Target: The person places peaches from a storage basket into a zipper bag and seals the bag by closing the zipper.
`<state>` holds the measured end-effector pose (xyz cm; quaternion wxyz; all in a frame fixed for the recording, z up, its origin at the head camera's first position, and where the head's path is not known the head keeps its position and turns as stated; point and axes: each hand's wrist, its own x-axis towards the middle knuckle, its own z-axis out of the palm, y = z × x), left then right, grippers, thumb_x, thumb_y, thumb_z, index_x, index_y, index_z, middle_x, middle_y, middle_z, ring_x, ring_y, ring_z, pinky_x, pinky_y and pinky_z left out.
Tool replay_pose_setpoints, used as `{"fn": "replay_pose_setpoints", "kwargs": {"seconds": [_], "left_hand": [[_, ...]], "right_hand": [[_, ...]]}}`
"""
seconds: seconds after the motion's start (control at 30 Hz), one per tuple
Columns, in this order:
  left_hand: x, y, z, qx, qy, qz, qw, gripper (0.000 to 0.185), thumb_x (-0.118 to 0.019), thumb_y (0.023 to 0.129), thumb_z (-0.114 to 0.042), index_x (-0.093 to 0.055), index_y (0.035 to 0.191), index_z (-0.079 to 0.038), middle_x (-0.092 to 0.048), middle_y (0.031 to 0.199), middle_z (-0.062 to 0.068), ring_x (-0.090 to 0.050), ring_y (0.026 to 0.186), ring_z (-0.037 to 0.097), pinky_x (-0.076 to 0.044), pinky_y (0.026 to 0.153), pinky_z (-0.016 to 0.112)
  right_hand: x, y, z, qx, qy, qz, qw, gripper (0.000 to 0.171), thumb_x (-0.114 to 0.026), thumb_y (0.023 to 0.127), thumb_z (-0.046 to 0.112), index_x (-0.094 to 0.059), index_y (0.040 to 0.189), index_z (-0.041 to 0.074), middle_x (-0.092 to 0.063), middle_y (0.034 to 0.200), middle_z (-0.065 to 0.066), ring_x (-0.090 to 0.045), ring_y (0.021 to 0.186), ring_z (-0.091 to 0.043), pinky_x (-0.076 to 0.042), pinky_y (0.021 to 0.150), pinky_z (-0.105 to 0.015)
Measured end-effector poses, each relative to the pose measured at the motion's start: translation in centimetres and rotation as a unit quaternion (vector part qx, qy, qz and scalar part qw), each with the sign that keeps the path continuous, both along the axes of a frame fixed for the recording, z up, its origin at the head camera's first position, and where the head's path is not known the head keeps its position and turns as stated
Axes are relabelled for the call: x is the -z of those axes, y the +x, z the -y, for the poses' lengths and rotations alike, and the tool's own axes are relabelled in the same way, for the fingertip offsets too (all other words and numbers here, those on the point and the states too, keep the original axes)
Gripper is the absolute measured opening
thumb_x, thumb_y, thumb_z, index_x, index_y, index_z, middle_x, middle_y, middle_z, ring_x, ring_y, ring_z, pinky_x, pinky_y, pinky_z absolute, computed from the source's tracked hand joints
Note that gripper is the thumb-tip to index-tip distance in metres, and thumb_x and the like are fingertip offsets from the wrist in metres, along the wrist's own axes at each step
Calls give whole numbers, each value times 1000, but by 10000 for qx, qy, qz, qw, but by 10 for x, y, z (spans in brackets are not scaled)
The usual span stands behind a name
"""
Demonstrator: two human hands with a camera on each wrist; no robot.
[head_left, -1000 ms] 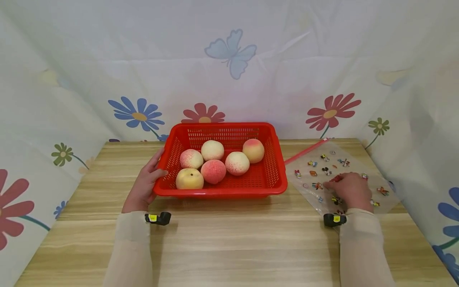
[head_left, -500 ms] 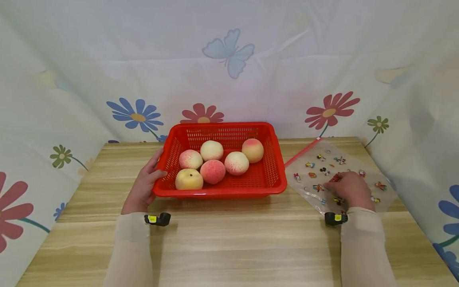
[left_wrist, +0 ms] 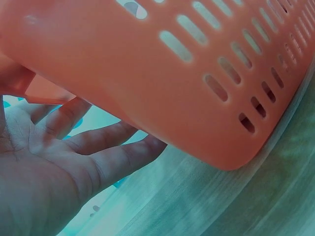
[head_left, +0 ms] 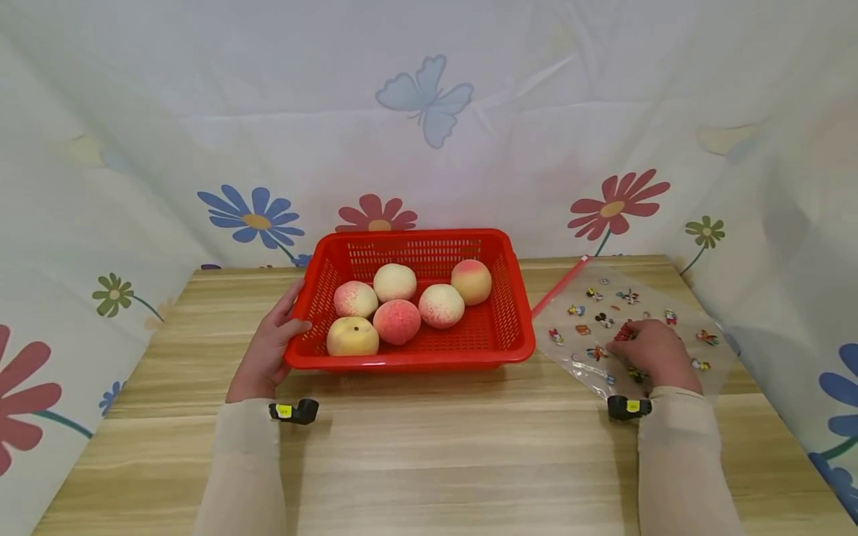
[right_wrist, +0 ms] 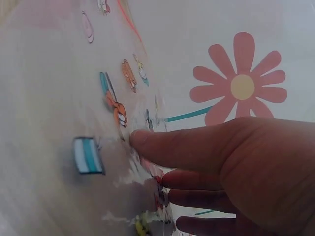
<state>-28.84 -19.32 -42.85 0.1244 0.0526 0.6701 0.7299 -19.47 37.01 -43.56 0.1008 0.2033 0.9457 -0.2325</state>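
Observation:
In the head view, a red plastic basket (head_left: 415,362) with slotted walls holds several peaches (head_left: 398,321), some pale, some pink or yellow. My left hand (head_left: 264,353) grips its left side, thumb over the rim. The left wrist view shows the fingers (left_wrist: 123,157) reaching under the basket's edge (left_wrist: 98,73). To the right lies a clear zip bag (head_left: 570,339) printed with small cartoon figures, its slider strip pinkish red. My right hand (head_left: 660,353) pinches the bag's film, thumb and fingertips together at a red patch. In the right wrist view, the thumb (right_wrist: 177,145) touches the printed film (right_wrist: 49,123).
Both hands work over a wood-grain table (head_left: 462,454). A white cloth backdrop (head_left: 302,74) with printed flowers and a butterfly rises behind and at both sides. The bag's strip (head_left: 561,284) reaches the basket's right edge.
The bag has turned and slid a little left, its strip's far end now nearer the basket. My right hand has barely moved; left hand, basket and peaches keep their places.

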Motion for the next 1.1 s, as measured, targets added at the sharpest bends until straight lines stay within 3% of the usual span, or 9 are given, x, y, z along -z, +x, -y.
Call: {"fn": "replay_pose_setpoints", "kwargs": {"seconds": [0.23, 0.33, 0.43, 0.67, 0.87, 1.0, 1.1], "left_hand": [[-1, 0, 0, -16, -31, 47, 10000, 72, -47, 97, -2, -24, 150, -46, -21, 161, 6, -38, 136, 34, -54, 86, 39], [0, 0, 0, -7, -29, 34, 10000, 72, -47, 97, -3, -25, 150, -47, -21, 161, 6, -39, 136, 33, -54, 86, 39], [0, 0, 0, 10, -6, -2, 10000, 72, -47, 97, -3, -25, 150, -46, -21, 161, 6, -39, 136, 32, -54, 86, 38], [2, -1, 1, 56, 17, -66, 10000, 71, -47, 98, -3, -24, 151, -45, -21, 161, 7, -39, 136, 31, -54, 86, 38], [1, -2, 0, 55, 30, -65, 10000, 71, -46, 98, -3, -23, 151, -44, -22, 161, 7, -38, 136, 33, -54, 86, 39], [1, -2, 1, 70, 70, -76, 9999, 71, -46, 98, -3, -21, 153, -40, -21, 161, 7, -38, 136, 32, -54, 87, 38], [1, -1, 1, 64, 101, -62, 9999, 70, -46, 98, -3, -22, 153, -40, -21, 161, 7, -40, 134, 29, -55, 86, 36]], "right_hand": [[-2, -1, 4, 205, 286, -382, 9986, 67, -65, 89, 38, -48, 133, -9, -51, 127, -34, -49, 109, -47, -45, 93, -61], [-1, -1, 9, 157, 333, -442, 9983, 60, -67, 87, 40, -56, 123, -7, -60, 113, -29, -54, 96, -41, -50, 78, -53], [1, -1, 13, 26, 324, -453, 9984, 51, -70, 84, 43, -64, 102, -3, -65, 93, -20, -54, 80, -31, -45, 64, -39], [6, -1, 14, -191, 560, -594, 9965, 54, -71, 82, 47, -67, 98, -5, -66, 93, -23, -53, 81, -34, -46, 64, -44], [6, -3, 12, -349, 578, -648, 9956, 44, -71, 83, 42, -66, 88, -1, -63, 84, -18, -52, 78, -32, -43, 64, -41], [7, -5, 11, -443, 485, -605, 9960, 43, -71, 84, 38, -66, 94, -3, -63, 82, -16, -53, 77, -31, -43, 64, -38], [8, -6, 9, -460, 338, -554, 9968, 49, -71, 85, 35, -63, 111, -7, -63, 91, -20, -53, 82, -32, -46, 68, -41]]}}
